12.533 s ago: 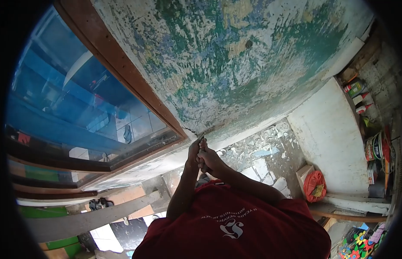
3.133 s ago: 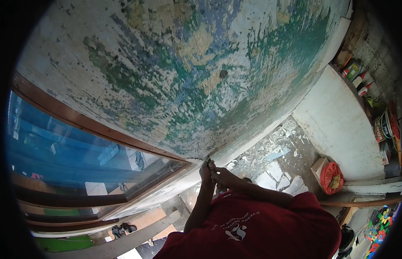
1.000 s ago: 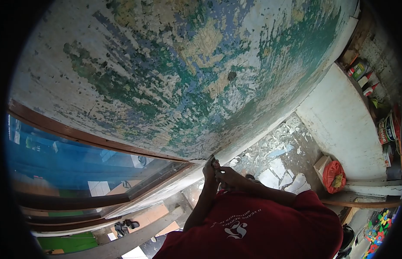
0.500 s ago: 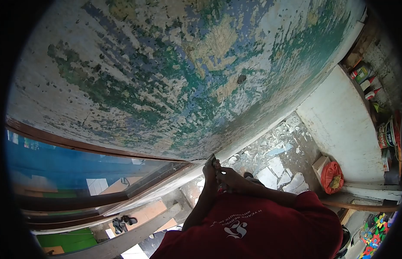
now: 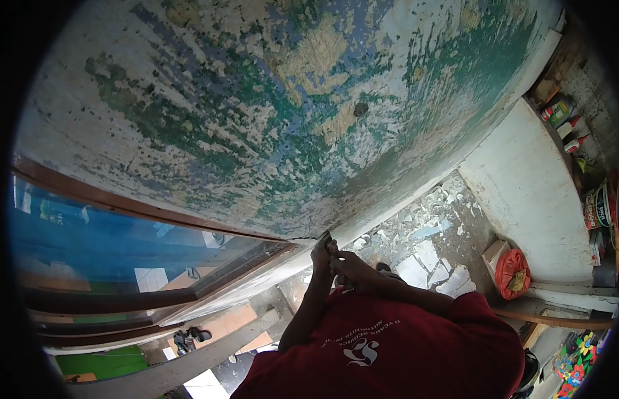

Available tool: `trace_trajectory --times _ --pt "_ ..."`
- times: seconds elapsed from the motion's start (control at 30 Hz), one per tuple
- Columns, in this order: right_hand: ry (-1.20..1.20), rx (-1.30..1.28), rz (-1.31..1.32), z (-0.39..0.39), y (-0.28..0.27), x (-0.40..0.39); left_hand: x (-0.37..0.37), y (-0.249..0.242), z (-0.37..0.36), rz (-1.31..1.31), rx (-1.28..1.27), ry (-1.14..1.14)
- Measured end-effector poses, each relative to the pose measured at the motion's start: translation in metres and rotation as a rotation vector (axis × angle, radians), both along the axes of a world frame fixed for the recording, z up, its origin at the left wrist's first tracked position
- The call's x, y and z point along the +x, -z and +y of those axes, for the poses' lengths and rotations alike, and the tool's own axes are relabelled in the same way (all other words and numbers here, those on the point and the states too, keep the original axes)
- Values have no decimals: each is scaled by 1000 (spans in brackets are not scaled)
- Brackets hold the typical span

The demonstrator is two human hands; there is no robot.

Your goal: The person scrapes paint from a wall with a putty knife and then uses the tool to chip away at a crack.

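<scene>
From my end: left hand [image 5: 321, 258] and right hand [image 5: 351, 269] both look closed on a small tool [image 5: 326, 237], no real gap; handle is hidden, so can't tell finger placement. Tool tip is at the scraped wall's [image 5: 256, 133] lower edge, near the brown frame's [image 5: 123, 202] corner. Step in hand reads as edge work; next move calls for firm grip, controlled tip angle.

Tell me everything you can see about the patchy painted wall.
The wall looks like worn, painted plaster: green, bluish-purple and beige patches streak a whitish ground, with a dark round spot right of the middle. It takes up most of the view's upper half. A brown frame borders it at lower left. A hand-held tool reaches its lower edge; contact is unclear.
</scene>
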State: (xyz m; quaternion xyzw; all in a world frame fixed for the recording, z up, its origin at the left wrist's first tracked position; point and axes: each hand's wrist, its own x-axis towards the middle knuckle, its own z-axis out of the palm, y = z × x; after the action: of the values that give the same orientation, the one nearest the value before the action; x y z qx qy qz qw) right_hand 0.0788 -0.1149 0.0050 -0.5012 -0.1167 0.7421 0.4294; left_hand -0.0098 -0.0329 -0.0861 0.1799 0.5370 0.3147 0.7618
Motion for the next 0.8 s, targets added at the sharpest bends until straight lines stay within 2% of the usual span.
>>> trace_trajectory --times 0.07,0.2,0.3,0.4,0.47,0.53,0.63,0.67,0.73,0.8 --pt "-4 34 -14 -4 -7 0 5 -21 -2 50 51 12" --pt "-22 41 -4 -3 3 3 2 -7 -2 37 36 -4" --pt "-43 69 -32 -7 -8 4 -3 2 2 -101 12 -56" --pt "-58 79 -46 -7 -17 6 -3 1 0 -52 48 -84" --pt "-51 91 -51 -10 -18 3 -10 18 2 -92 43 -41" --pt "-48 109 -66 -9 -25 6 -6 -2 1 -168 45 -53" --pt "-59 118 -69 -9 -24 6 -2 -5 0 -103 62 -33" --pt "-56 114 -62 -7 -7 4 0 -7 -2 -35 59 -21" --pt "-46 121 -56 -7 -15 3 7 -25 -6 101 56 10" --pt "-30 140 -63 -12 -31 5 6 -26 -3 -44 68 -37"
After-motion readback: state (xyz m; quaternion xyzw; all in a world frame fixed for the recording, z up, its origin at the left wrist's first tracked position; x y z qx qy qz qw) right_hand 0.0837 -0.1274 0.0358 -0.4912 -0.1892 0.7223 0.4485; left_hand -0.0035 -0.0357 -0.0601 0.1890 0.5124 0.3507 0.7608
